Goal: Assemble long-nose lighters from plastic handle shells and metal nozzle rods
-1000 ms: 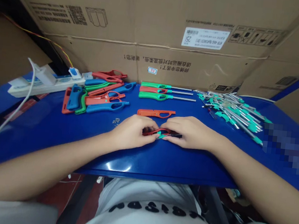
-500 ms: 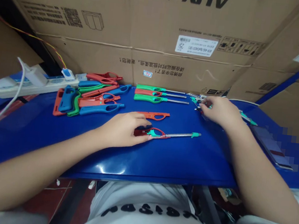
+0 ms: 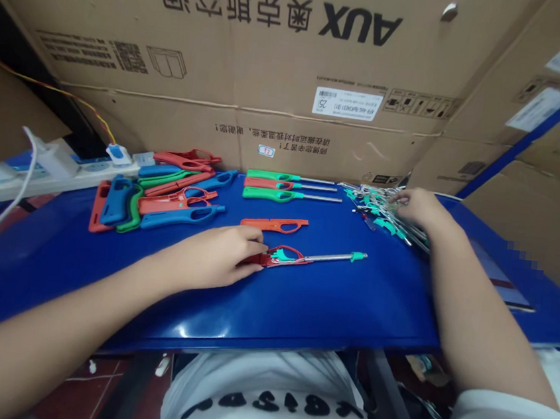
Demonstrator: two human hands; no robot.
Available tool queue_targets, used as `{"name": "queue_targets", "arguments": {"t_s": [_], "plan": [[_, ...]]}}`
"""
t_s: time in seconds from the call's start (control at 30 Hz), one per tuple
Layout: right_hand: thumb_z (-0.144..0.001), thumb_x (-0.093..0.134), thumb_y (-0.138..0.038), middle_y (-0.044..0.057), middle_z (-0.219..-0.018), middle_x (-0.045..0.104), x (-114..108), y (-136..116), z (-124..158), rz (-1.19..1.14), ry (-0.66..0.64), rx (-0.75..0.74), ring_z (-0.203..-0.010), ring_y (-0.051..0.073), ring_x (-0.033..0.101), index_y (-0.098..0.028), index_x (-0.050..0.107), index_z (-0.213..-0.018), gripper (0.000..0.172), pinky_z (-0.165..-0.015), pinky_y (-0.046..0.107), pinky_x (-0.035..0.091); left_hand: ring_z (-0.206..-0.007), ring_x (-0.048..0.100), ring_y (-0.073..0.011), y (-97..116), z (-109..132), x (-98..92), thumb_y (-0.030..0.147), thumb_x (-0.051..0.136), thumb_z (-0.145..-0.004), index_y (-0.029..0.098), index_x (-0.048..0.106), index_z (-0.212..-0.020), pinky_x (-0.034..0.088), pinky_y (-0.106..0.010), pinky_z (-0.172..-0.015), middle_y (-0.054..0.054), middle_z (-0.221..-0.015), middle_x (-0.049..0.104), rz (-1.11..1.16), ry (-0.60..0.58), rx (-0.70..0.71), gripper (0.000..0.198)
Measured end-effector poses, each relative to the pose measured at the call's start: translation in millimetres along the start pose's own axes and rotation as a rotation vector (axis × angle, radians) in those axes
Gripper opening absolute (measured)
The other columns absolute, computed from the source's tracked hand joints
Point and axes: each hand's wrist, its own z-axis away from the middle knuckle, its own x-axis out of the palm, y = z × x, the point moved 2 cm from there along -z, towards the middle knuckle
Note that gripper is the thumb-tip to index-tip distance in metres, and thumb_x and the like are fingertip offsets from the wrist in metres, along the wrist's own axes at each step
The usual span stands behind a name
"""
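Observation:
My left hand (image 3: 225, 257) is closed around the handle end of a red lighter shell (image 3: 259, 258), which lies on the blue table. In that shell sit a green trigger and a metal tube (image 3: 329, 257) with a green piece near its tip. My right hand (image 3: 422, 211) is at a pile of metal tubes and green parts (image 3: 384, 217), fingers curled in among them; what they pinch is hidden. An orange shell half (image 3: 278, 225) rests just behind the left hand. Farther back, two green lighters and a red one (image 3: 267, 183) lie side by side.
Red, blue and green shell pieces (image 3: 176, 198) are heaped at the left, in front of a white power strip (image 3: 63, 177). A tall cardboard box (image 3: 200, 61) stands along the back. A flat phone-like device (image 3: 497, 279) lies beside my right forearm.
My right hand has shifted slightly right, uncovering more of the tube pile. My left fingers have drawn back toward the handle end, baring the green trigger. The whole view has tilted up a little.

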Motion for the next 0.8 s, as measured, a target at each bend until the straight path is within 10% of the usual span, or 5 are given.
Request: {"name": "queue_targets", "arguments": {"t_s": [0.5, 0.8], "plan": [[-0.083, 0.061, -0.018, 0.017, -0.123, 0.058, 5, -1, 4, 0.064, 0.017, 0.006, -0.107, 0.028, 0.061, -0.018, 0.069, -0.107, 0.025, -0.081, 0.033, 0.045, -0.102, 0.07, -0.0241, 3, -7, 13.5, 0.032, 0.052, -0.102, 0.017, 0.071, -0.123, 0.057, -0.035, -0.092, -0.011, -0.115, 0.068, -0.068, 0.078, 0.055, 0.033], [-0.086, 0.059, -0.024, 0.015, -0.119, 0.063, -5, -14, 8, -0.067, 0.259, -0.06, -0.1, 0.027, 0.061, -0.018, 0.063, -0.108, 0.023, -0.083, 0.039, 0.049, -0.09, 0.069, -0.0217, 11, -6, 17.2, 0.031, 0.042, -0.105, 0.014, 0.073, -0.114, 0.055, -0.03, -0.077, -0.011, -0.106, 0.067, -0.259, 0.09, 0.082, 0.036]]}}
